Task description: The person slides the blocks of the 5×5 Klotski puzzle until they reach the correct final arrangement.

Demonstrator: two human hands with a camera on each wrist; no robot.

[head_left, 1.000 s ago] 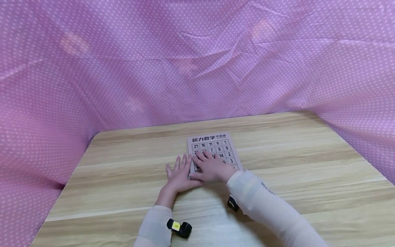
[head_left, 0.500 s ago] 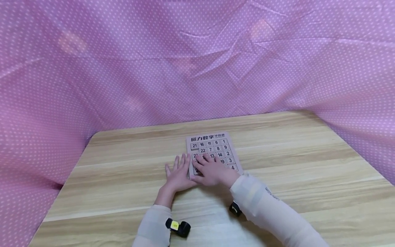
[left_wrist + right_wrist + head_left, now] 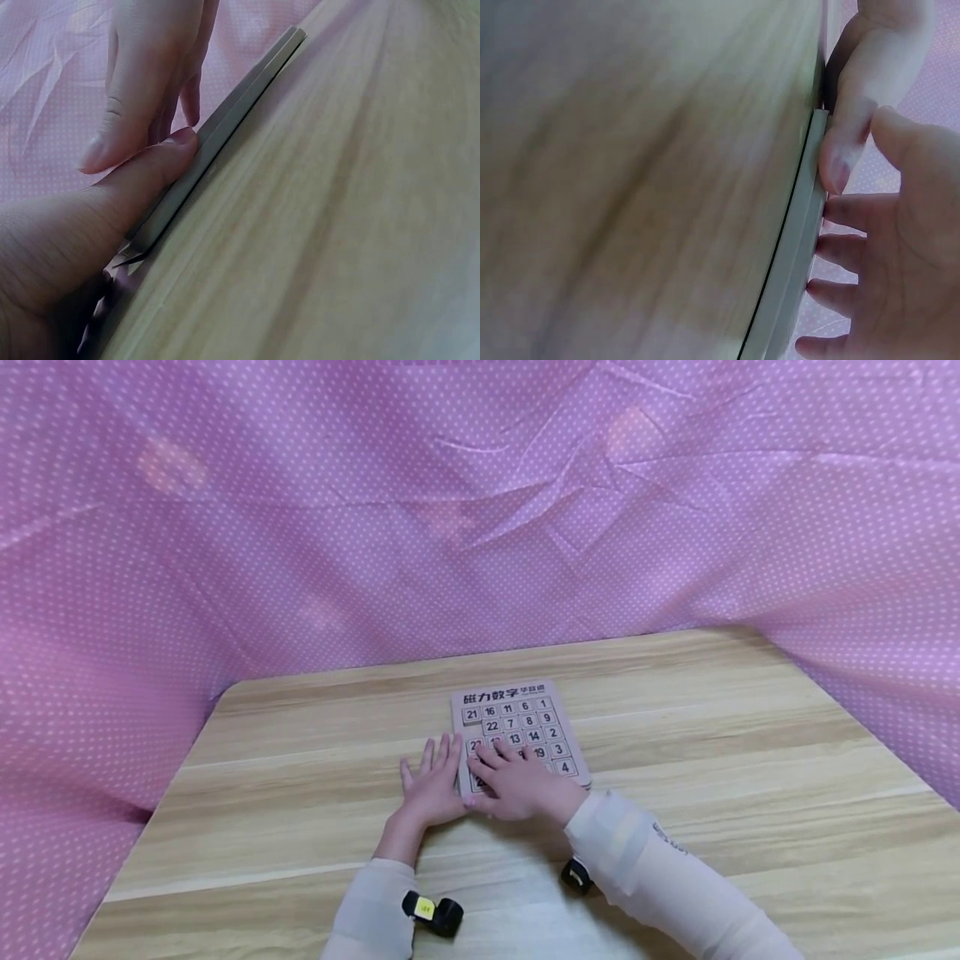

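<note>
Lying flat on the wooden table (image 3: 285,768), the number board (image 3: 501,696) sits in the lower middle of my head feed, with a gap below tile 21 (image 3: 471,715) and left of tile 22 (image 3: 491,727). I see the left hand (image 3: 435,795) unclenched, fingers straight and spread beside the board's left edge, thumb against its near edge. The right hand (image 3: 521,785) is released too, outstretched fingertips resting on the numbered tiles (image 3: 534,737). A pink dotted cloth (image 3: 450,552) hangs behind.

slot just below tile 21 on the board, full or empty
Empty: in the head view, the slot shows no tile, just a gap below tile 21 and left of tile 22.
</note>
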